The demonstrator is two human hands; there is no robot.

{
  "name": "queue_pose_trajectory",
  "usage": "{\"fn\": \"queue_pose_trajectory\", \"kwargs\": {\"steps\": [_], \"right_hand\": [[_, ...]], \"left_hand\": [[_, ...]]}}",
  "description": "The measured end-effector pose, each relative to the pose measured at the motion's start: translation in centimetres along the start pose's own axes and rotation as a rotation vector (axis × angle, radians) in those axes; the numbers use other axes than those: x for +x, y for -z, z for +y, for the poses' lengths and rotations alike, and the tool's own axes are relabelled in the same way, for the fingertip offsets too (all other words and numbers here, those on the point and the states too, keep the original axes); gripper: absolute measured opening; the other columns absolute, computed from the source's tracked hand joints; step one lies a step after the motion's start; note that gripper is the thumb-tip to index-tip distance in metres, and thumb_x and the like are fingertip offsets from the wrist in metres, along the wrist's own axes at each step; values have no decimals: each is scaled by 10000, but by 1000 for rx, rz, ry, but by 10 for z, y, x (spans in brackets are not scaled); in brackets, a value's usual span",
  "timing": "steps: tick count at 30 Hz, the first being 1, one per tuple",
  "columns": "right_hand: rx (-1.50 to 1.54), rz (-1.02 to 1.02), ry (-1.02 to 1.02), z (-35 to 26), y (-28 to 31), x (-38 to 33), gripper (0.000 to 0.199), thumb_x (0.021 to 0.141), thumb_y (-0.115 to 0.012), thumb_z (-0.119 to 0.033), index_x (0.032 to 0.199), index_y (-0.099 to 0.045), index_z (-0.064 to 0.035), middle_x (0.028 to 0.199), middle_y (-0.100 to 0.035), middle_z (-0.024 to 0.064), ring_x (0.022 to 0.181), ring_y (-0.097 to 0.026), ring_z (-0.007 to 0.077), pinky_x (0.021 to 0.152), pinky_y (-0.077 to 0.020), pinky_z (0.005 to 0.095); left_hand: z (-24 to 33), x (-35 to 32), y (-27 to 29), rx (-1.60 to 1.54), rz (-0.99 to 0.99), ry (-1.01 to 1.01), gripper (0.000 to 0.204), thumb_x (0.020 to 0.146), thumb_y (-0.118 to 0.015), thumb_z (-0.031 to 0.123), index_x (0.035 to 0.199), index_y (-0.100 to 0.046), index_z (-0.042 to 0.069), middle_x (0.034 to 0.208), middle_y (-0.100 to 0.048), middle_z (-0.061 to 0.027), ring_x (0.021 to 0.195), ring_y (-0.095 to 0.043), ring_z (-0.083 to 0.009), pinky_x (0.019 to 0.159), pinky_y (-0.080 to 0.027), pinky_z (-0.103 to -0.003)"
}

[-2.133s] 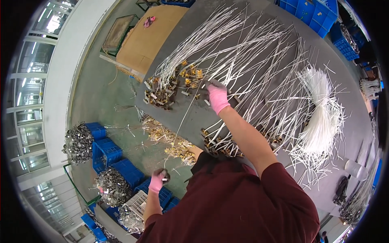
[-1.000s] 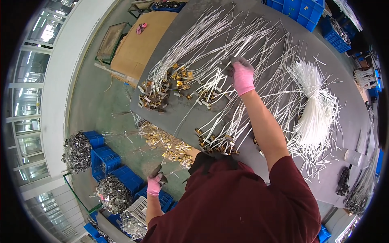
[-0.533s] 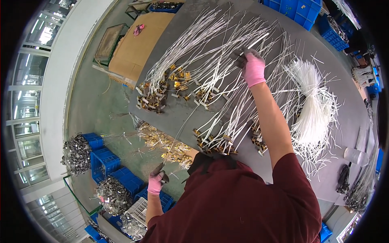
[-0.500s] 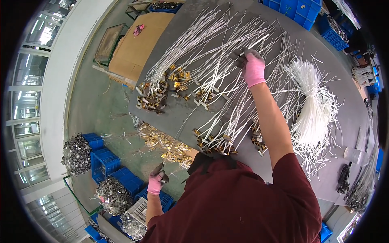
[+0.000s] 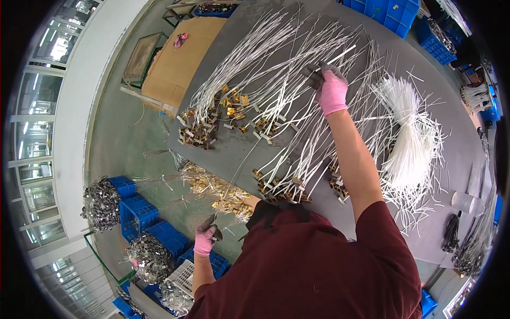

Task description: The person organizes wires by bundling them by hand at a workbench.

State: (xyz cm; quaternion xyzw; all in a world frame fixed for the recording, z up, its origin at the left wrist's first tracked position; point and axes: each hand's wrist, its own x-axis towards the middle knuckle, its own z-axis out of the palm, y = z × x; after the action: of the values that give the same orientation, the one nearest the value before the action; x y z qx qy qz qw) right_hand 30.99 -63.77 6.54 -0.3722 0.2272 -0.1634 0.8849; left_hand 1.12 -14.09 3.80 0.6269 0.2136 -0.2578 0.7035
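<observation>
My left hand (image 5: 204, 237), in a pink glove with dark fingertips, is out past the table's near left edge. Its fingers are closed on a thin wire (image 5: 234, 178) that runs up toward the connectors on the table. Over the middle of the table, my right hand (image 5: 331, 89), gloved the same way, pinches a short white tube (image 5: 342, 53) that points up and right. White-sleeved wires (image 5: 287, 95) with brass-coloured and white end pieces (image 5: 199, 127) lie fanned out below and left of it. A thick bundle of white tubes (image 5: 409, 151) rests to its right.
The grey table (image 5: 228, 151) curves across the view. Brass-coloured parts on wires (image 5: 218, 191) hang along its near left edge. Blue crates (image 5: 139, 212) with heaped metal parts stand on the floor at left. A cardboard sheet (image 5: 183, 58) lies beyond, and a blue crate (image 5: 388, 13) sits at the far edge.
Both hands stay almost in place. The white tube's tip in my right hand has shifted very slightly to the right.
</observation>
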Motion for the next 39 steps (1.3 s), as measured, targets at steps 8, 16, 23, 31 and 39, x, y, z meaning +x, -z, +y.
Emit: {"fn": "queue_pose_trajectory", "kwargs": {"steps": [8,16,23,31,39], "right_hand": [[-33,-1,12,2,-1,-5,123,899,-580,-118,927,-531,-8,844,-656,158,651,-675,259,516,-525,311],[-722,-595,-319,27,2,-41,218,791,-655,-92,960,-604,35,858,-659,123,680,-642,196,607,-560,307],[-570,-510,-320,18,-7,-45,319,816,-692,-185,1006,-601,54,834,-663,141,641,-650,200,533,-553,279],[-749,-795,-587,68,-36,-118,241,808,-674,-195,845,-664,43,686,-659,87,592,-643,129,529,-522,248],[-835,-876,-497,90,-29,-129,255,817,-658,-222,854,-671,31,662,-635,69,590,-615,125,551,-512,266]], "left_hand": [[0,1,4,17,-6,13,544,848,-656,190,1300,-471,-50,612,-606,-94,515,-578,-165,493,-432,-264],[14,13,-32,-22,-209,12,531,873,-595,196,1292,-445,-95,561,-535,-79,476,-520,-170,487,-422,-285],[39,32,-77,-124,-307,-55,537,854,-624,238,1280,-470,-52,514,-445,-56,444,-447,-183,466,-373,-318],[81,95,-124,223,-214,-131,375,827,-564,131,1133,-535,-82,586,-525,-80,496,-515,-173,486,-423,-288],[109,117,-160,342,-102,-270,287,836,-617,101,1071,-539,-44,684,-602,-88,566,-569,-133,520,-446,-260]]}}
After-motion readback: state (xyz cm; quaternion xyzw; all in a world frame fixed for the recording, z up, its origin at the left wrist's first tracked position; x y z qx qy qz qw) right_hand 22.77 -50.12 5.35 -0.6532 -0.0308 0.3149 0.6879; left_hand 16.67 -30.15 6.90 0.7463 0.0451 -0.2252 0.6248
